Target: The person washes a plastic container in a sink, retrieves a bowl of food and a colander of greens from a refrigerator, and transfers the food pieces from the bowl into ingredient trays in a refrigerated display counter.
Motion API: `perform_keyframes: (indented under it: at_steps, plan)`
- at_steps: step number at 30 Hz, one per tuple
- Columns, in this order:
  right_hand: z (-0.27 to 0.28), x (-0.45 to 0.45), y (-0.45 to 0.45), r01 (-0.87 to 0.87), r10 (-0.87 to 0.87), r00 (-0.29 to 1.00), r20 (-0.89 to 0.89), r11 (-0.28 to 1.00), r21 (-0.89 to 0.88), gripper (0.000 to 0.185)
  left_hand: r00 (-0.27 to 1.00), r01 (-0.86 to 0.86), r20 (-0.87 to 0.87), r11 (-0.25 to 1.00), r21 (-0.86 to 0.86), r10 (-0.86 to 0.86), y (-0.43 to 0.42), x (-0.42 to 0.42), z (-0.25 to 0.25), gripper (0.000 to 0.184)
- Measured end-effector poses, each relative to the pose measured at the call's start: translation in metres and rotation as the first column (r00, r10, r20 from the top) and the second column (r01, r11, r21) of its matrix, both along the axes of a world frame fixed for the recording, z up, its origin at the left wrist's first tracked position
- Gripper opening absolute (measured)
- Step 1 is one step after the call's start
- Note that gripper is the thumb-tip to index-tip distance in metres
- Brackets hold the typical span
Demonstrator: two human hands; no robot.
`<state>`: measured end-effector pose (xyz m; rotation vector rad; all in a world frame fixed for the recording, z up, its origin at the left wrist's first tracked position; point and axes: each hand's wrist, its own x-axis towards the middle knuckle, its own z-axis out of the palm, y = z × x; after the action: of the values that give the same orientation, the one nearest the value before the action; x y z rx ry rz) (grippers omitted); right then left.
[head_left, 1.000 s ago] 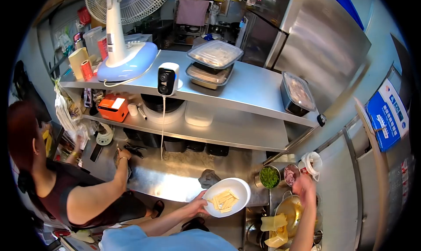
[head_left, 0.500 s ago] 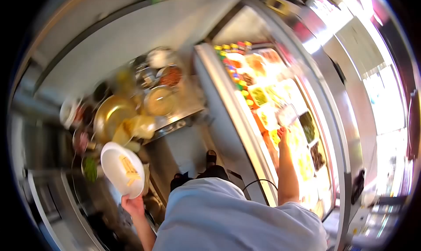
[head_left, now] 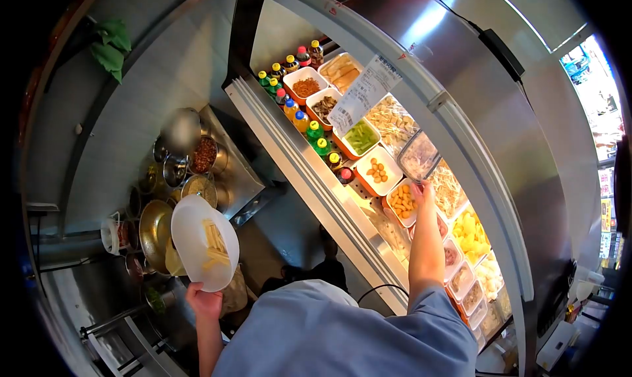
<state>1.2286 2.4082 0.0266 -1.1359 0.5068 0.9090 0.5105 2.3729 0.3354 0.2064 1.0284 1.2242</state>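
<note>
On the left, my left hand (head_left: 205,300) grips the lower rim of a white oval bowl (head_left: 187,235) that holds pale yellow strips (head_left: 214,245). The bowl is tilted in this view. My right hand (head_left: 423,192) reaches into a lit display case, its fingers at the near edge of a clear lidded container (head_left: 419,156) with pale contents. Those fingers look closed on that edge. Around the container are a tray of small orange-yellow pieces (head_left: 401,201), a tray of round brown balls (head_left: 377,171) and shredded pale food (head_left: 446,189).
Bottles (head_left: 315,131) line the left of the case, whose metal sill (head_left: 309,179) runs diagonally. A paper label (head_left: 365,94) hangs over the trays. Beyond the bowl are a large golden pan (head_left: 153,235), a pot of red-brown food (head_left: 205,154) and a metal counter (head_left: 230,160).
The view has swung from the steel shelves and the other person to the display case. My right hand, earlier near the pots, is now in the case at a clear container. The bowl stays in my left hand.
</note>
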Motion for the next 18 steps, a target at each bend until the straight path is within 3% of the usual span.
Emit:
perform_keyframes:
  at_steps: [2, 4, 7, 13, 16, 17, 18]
  plan:
    - [-0.003, 0.001, 0.002, -0.01, 0.011, 1.0, 0.026, 0.999, -0.051, 0.006, 0.999, -0.038, -0.016, 0.999, -0.016, 0.038, -0.004, 0.008, 0.002, 0.061]
    - [-0.004, 0.01, 0.009, -0.006, 0.004, 0.998, -0.06, 0.999, -0.038, 0.01, 0.998, -0.054, -0.033, 0.998, -0.033, 0.053, -0.007, 0.017, 0.007, 0.061]
    - [0.007, 0.019, 0.016, -0.061, 0.035, 0.991, 0.129, 0.977, 0.207, 0.016, 0.997, -0.071, -0.036, 0.997, -0.04, 0.069, -0.014, 0.016, 0.008, 0.061]
    - [0.053, 0.017, 0.014, -0.122, 0.081, 0.984, 0.157, 0.954, 0.274, 0.011, 0.993, -0.113, -0.02, 0.993, -0.025, 0.113, -0.031, 0.0, 0.002, 0.061]
    - [0.112, -0.034, -0.01, -0.473, 0.333, 0.799, 0.5, 0.862, 0.183, 0.018, 0.983, -0.183, 0.022, 0.983, -0.022, 0.184, -0.043, -0.007, 0.0, 0.061]
    - [0.14, -0.066, -0.014, -0.438, 0.33, 0.794, 0.511, 0.893, 0.103, 0.02, 0.975, -0.213, 0.052, 0.976, -0.035, 0.215, -0.048, -0.011, -0.001, 0.061]
    - [0.137, -0.071, -0.033, -0.58, 0.412, 0.765, 0.495, 0.776, 0.25, 0.009, 0.983, -0.163, 0.09, 0.987, 0.008, 0.162, -0.058, -0.027, -0.017, 0.063]
